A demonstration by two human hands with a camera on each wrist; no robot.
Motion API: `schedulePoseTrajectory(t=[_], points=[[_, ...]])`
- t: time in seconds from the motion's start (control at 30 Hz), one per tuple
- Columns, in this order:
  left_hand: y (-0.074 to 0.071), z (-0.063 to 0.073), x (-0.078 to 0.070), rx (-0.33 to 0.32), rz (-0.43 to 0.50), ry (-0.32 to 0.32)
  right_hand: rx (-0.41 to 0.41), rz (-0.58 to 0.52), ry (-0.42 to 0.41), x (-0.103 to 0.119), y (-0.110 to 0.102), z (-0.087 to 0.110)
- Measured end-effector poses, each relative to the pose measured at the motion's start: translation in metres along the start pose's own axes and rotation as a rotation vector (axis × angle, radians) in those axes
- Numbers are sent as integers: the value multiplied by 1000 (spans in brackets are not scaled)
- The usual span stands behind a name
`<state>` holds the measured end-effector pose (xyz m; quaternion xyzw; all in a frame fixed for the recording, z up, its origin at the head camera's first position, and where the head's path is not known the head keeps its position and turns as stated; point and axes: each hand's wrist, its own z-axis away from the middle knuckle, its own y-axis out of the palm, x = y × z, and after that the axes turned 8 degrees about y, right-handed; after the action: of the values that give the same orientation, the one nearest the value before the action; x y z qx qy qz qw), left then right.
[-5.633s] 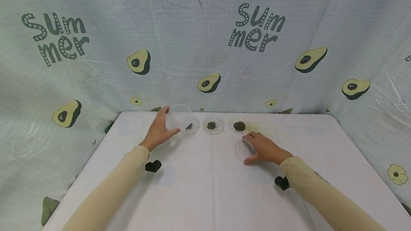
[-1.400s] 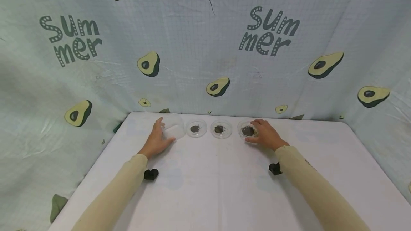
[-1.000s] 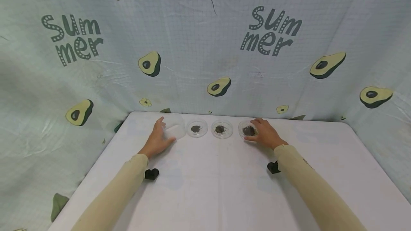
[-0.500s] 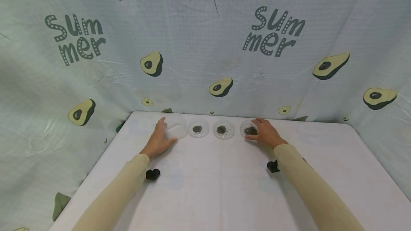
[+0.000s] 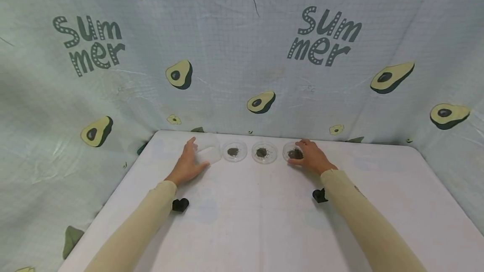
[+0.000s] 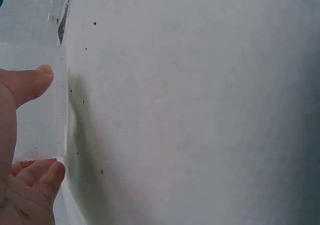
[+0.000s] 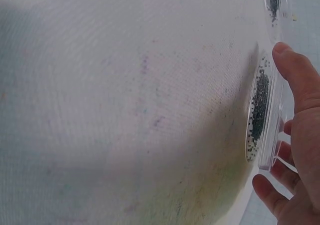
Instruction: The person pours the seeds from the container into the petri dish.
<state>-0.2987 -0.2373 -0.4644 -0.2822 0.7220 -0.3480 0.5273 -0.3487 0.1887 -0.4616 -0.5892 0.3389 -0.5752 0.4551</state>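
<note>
Three clear petri dishes stand in a row at the table's back: a left dish (image 5: 235,151), a middle dish (image 5: 269,153) and a right dish (image 5: 287,149), each with a small heap of dark granules. My right hand (image 5: 313,158) grips the right dish from its right side, and in the right wrist view the thumb and fingers span the stacked rims of this petri dish (image 7: 270,130). At the row's left end my left hand (image 5: 186,165) holds a clear plastic container (image 5: 212,151). Its thumb lies along the container's wall (image 6: 40,120), fingers at the opposite side.
A white table (image 5: 242,221) runs up to a pale cloth backdrop (image 5: 219,45) with printed avocados. A few dark specks lie on the table in the left wrist view. Black wrist pieces (image 5: 180,205) show beneath both sleeves.
Over several seconds, my right hand has gone from a clear lid in front of the dishes to the right dish. The container left of the row has come down beside the left dish.
</note>
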Motion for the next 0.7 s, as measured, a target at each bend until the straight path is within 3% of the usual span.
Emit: schedulePoseTrajectory(t=[0.47,0.7], points=[[-12,-5,-10,38,-31,-105,-42,56,-49,6,-7,3],[-23,-4,-13,38,-108,-62,-66,84,-86,16,-8,6]])
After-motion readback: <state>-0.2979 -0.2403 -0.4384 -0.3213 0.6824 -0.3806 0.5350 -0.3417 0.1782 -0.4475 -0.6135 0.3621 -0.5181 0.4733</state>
